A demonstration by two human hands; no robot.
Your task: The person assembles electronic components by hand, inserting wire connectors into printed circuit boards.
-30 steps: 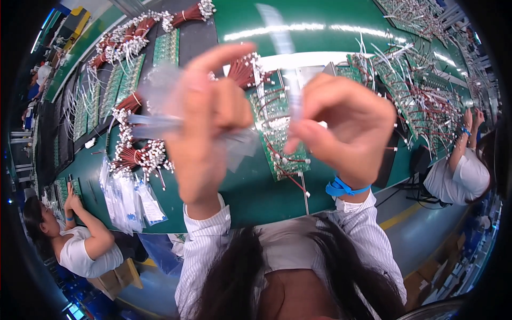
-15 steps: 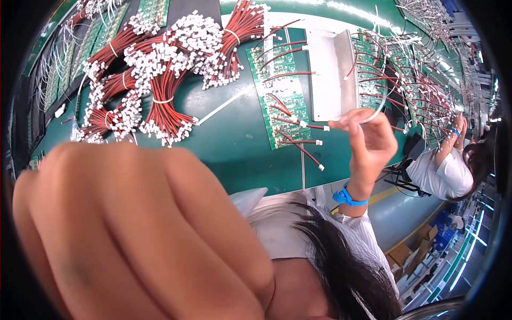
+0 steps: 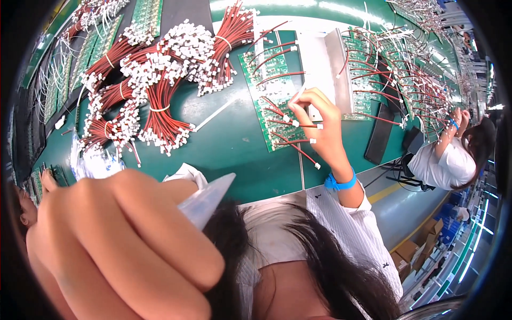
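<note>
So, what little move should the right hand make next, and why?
Probably ease the right hand slowly clear of the red wire leads on the green circuit board: some of their white plugs show right by the palm, though contact is unclear, and a quick move might tug them.

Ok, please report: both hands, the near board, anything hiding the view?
Left hand curled near camera, grip hidden. Right hand pinching thin white strip. Wired green board partly behind right hand. Left hand covers lower-left view.

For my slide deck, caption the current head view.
Left hand close to the camera, right hand beside a green circuit board, bundled red wires at left.
</note>
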